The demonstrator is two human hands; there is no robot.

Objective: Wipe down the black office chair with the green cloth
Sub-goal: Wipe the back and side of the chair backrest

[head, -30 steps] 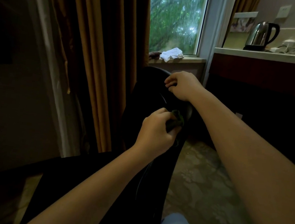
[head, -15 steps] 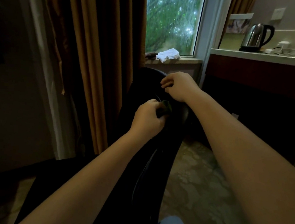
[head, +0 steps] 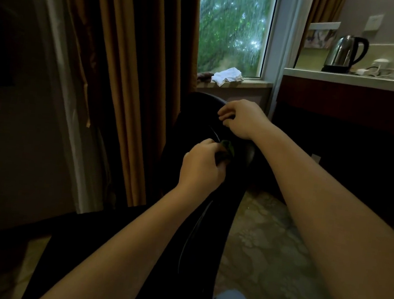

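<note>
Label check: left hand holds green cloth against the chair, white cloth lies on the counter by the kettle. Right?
No: head view shows the white cloth on the windowsill, not the counter. Left hand does hold the green cloth against the chair.

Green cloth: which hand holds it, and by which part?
The left hand holds the green cloth bunched in its fingers, a corner showing. The right hand grips the black office chair at its top edge.

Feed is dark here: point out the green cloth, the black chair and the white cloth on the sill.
green cloth (head: 227, 151): head view, exposed bunched end.
black chair (head: 191, 124): head view, upper backrest.
white cloth (head: 227, 76): head view, its middle.
</note>
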